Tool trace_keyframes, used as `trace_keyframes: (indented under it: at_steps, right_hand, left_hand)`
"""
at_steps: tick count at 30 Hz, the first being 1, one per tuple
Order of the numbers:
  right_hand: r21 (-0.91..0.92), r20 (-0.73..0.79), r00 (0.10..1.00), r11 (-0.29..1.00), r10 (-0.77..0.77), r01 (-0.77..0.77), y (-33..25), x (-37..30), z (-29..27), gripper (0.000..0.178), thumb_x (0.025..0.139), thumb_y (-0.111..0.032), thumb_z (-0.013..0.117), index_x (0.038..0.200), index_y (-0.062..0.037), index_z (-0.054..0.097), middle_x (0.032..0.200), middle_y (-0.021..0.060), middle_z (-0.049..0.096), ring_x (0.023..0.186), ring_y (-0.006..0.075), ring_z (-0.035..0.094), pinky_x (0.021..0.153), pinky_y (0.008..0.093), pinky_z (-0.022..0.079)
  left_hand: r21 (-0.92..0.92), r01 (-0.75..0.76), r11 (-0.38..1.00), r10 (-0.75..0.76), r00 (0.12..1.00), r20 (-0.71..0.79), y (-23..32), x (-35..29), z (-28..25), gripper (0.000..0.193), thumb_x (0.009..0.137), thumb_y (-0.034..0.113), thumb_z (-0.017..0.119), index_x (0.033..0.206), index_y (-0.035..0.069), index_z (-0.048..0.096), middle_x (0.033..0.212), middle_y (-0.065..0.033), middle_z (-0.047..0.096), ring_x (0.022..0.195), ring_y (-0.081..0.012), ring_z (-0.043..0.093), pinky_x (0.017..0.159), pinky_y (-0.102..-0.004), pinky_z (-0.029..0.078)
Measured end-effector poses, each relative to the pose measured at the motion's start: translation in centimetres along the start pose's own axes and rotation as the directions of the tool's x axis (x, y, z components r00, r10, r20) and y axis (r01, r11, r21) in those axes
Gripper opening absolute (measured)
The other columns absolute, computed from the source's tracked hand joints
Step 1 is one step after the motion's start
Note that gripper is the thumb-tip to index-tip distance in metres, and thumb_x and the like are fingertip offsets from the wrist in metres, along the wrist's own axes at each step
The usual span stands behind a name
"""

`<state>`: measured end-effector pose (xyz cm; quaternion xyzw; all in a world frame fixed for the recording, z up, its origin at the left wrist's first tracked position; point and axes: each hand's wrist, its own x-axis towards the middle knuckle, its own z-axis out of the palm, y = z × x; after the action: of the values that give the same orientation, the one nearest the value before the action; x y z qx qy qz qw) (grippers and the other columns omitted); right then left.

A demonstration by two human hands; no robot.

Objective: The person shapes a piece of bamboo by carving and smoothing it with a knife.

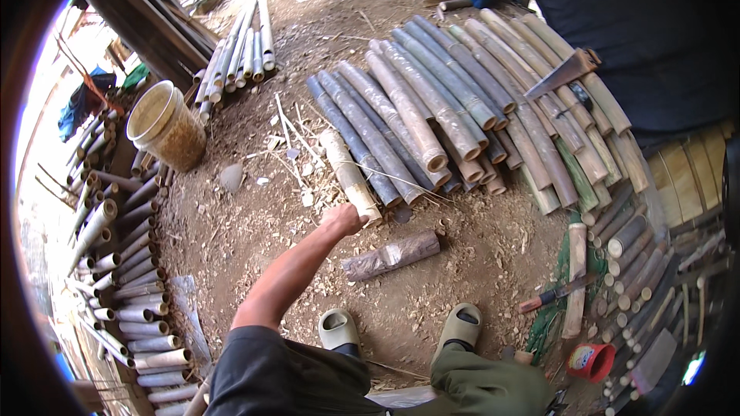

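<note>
My left hand point(344, 219) reaches forward, its fingers closed at the near end of a pale, scraped bamboo tube point(347, 172). The tube lies on the ground at the left end of a broad row of bamboo tubes point(424, 104); the hand covers part of its edge. Just nearer to me is a short, dark wooden block point(391, 255), lying crosswise and apart from the hand. My right hand is out of view.
Curled shavings cover the dirt floor. A hand saw point(563, 73) rests on the row. A knife point(556, 293) and a red tub point(591, 361) are at right. Left are a dirty bucket point(167, 127) and stacked bamboo point(146, 293). My sandals point(339, 329) are below.
</note>
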<state>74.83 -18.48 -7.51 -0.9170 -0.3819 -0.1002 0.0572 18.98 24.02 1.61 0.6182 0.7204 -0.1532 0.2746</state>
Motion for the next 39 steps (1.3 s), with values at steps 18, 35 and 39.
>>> trace_keyframes:
  at_steps: [18, 35, 39]
  right_hand:
    - [0.442, 0.26, -0.06, 0.063, -0.964, 0.895, -49.4, 7.6, 3.0, 0.096, 0.072, -0.044, 0.084, 0.147, -0.006, 0.039, 0.146, 0.0214, 0.042, 0.138, 0.0341, 0.038, 0.115, 0.0484, 0.03]
    - [0.466, 0.572, 0.103, 0.425, -0.814, 0.776, -39.6, -2.8, 2.0, 0.107, 0.07, -0.061, 0.078, 0.142, 0.0058, 0.036, 0.12, 0.0201, 0.053, 0.106, 0.0364, 0.059, 0.087, 0.0477, 0.051]
    - [0.529, 0.574, 0.065, 0.431, -0.816, 0.731, -40.1, -3.1, 1.0, 0.11, 0.071, -0.062, 0.078, 0.143, 0.007, 0.033, 0.125, 0.0242, 0.052, 0.112, 0.0401, 0.057, 0.092, 0.0486, 0.051]
  left_hand:
    - [0.268, -0.49, 0.829, 0.541, 0.825, -0.163, 2.4, 5.1, 2.6, 0.064, 0.093, 0.037, 0.063, 0.136, -0.006, 0.043, 0.134, -0.0284, 0.05, 0.121, -0.0354, 0.053, 0.094, -0.05, 0.054]
    - [-0.959, 0.163, -0.232, 0.281, 0.955, 0.094, 7.2, 4.6, 3.0, 0.063, 0.089, 0.03, 0.063, 0.136, 0.0, 0.033, 0.131, -0.0241, 0.057, 0.111, -0.0321, 0.064, 0.094, -0.0478, 0.054]
    - [-0.815, 0.167, -0.555, 0.62, 0.736, -0.272, -4.6, -0.8, 0.4, 0.083, 0.078, 0.045, 0.071, 0.142, 0.002, 0.039, 0.133, -0.0216, 0.057, 0.12, -0.037, 0.06, 0.099, -0.0525, 0.052]
